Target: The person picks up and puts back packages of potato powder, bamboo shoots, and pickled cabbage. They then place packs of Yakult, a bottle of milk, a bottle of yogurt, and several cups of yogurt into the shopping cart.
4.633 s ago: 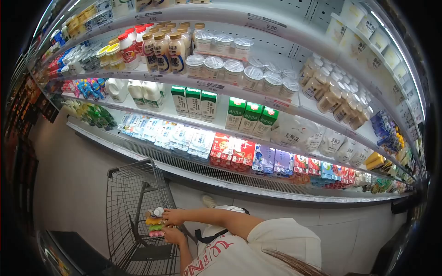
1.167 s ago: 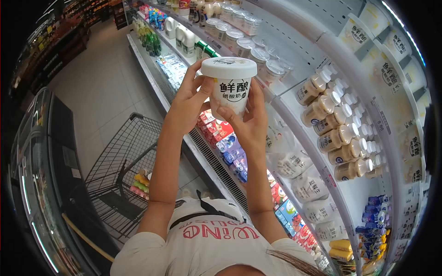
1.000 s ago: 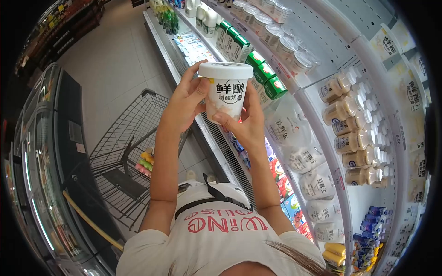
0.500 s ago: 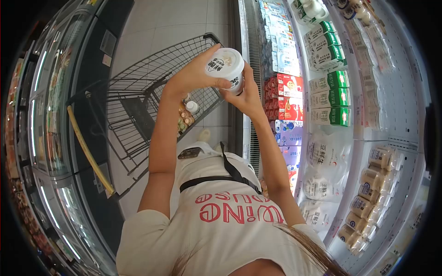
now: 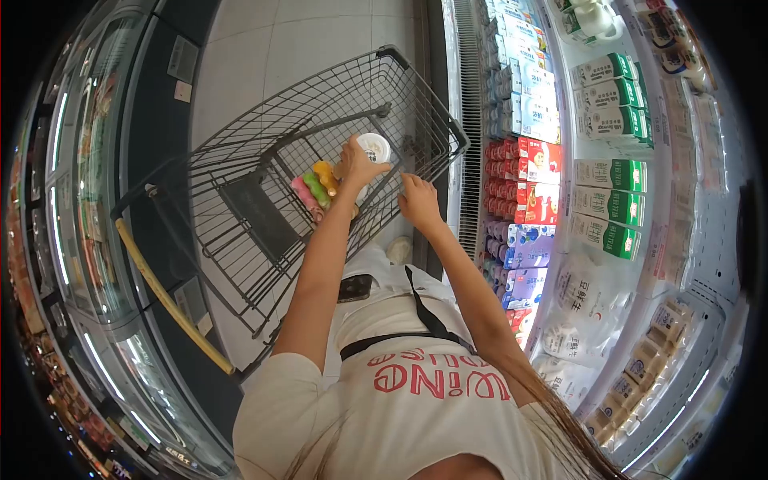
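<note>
A white lidded tub (image 5: pixel 373 149) is in my left hand (image 5: pixel 358 164), whose fingers wrap round its near left side, down inside the shopping cart (image 5: pixel 240 172). Colourful packs (image 5: pixel 318 188) in pink, green and orange lie in the cart just left of that hand. My right hand (image 5: pixel 418 196) is at the cart's near right rim, away from the tub, its fingers bent and partly curled; whether it touches the rim I cannot tell.
On the right stand chilled shelves with red cartons (image 5: pixel 538 180), green and white milk cartons (image 5: pixel 610 196), bagged items (image 5: pixel 580 300) and bottles (image 5: pixel 646 352). Freezer cabinets (image 5: pixel 88 200) line the left. The cart's yellow handle (image 5: pixel 172 296) is at lower left.
My left hand has lowered the tub from above the cart into it. My right hand has let go of the tub and moved down. The view has shifted, showing more of the cart.
</note>
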A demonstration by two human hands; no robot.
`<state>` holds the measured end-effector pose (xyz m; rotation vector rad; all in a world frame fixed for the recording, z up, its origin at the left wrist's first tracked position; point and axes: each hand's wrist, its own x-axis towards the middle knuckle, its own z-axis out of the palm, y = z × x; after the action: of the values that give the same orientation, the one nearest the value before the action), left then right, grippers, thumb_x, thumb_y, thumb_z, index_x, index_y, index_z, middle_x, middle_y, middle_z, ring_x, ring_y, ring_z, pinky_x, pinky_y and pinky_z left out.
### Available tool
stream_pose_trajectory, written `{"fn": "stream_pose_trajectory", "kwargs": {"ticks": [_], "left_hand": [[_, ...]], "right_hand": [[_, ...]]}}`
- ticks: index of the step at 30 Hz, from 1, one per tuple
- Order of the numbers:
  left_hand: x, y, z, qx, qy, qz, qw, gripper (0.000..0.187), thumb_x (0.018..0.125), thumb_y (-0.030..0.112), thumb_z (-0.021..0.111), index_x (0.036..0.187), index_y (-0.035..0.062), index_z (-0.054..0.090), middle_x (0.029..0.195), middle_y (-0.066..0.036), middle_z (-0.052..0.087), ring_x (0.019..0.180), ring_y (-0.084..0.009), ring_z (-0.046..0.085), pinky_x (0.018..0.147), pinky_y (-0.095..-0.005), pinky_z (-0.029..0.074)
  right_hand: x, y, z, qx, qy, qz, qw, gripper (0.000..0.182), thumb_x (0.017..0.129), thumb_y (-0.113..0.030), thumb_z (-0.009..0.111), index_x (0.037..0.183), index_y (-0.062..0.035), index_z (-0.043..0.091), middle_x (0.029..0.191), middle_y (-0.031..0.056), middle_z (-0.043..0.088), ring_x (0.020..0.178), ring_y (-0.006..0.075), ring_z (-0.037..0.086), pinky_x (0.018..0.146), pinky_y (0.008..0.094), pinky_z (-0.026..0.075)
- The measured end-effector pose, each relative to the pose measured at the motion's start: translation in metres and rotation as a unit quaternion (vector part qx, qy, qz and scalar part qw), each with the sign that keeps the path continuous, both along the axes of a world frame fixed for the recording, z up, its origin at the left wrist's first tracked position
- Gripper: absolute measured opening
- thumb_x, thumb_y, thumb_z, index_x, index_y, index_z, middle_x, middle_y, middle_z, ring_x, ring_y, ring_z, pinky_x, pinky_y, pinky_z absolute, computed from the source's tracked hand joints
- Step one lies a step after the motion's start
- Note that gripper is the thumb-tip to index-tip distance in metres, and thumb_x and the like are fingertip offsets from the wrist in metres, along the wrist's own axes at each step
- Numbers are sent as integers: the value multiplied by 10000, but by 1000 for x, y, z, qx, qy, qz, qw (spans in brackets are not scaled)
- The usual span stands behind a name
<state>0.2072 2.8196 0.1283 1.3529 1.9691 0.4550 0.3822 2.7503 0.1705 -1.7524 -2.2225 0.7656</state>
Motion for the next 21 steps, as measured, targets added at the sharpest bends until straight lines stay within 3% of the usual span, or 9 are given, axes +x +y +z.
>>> {"fn": "stream_pose_trajectory", "kwargs": {"ticks": [3,6,11,14,15,18,21], "left_hand": [[-12,20,-34,-56,53,50,996,1070,504,367,845,1325,1,265,1258,-263,422,1185,-404,421,1009,-514,333],[-34,32,-67,-25,88,102,991,1069,509,363,843,1331,-1,263,1248,-255,438,1182,-392,429,999,-547,325],[-28,30,-74,-60,80,-59,993,1103,498,387,855,1348,0,268,1265,-241,457,1208,-372,416,1035,-501,254],[-8,19,-70,-95,147,-191,966,1111,499,414,861,1358,9,285,1267,-217,485,1229,-358,407,1061,-535,208],[-1,18,-74,-118,157,-209,958,1112,503,423,863,1369,20,295,1265,-196,506,1247,-337,400,1091,-590,134],[8,11,-83,-123,186,-253,941,1116,505,423,865,1373,20,291,1260,-188,514,1252,-321,397,1103,-632,55],[14,11,-89,-141,208,-238,938,1098,513,416,866,1368,26,298,1260,-175,521,1253,-307,397,1103,-641,33]], "right_hand": [[5,-30,-17,5,20,43,999,272,845,-138,609,1088,-18,582,1185,169,549,1206,410,456,1002,517,370],[2,-38,-33,51,67,47,995,207,886,-191,576,984,-12,609,1157,179,557,1278,421,372,1057,513,311],[-10,-27,-23,51,22,63,996,190,894,-167,553,965,-1,612,1163,204,537,1281,461,344,1113,494,246],[-11,-24,-27,22,32,64,997,180,888,-135,558,998,-1,605,1175,198,523,1282,469,328,1116,506,233],[-11,-23,-27,11,40,64,997,182,885,-121,561,1016,0,600,1179,194,518,1281,471,323,1116,515,229],[-12,-24,-26,13,51,50,997,192,878,-132,571,1026,-14,607,1205,186,513,1281,484,319,1098,510,258],[-13,-22,-21,28,47,45,998,196,851,-136,603,991,-1,625,1216,204,522,1275,493,336,1073,493,309]]}}
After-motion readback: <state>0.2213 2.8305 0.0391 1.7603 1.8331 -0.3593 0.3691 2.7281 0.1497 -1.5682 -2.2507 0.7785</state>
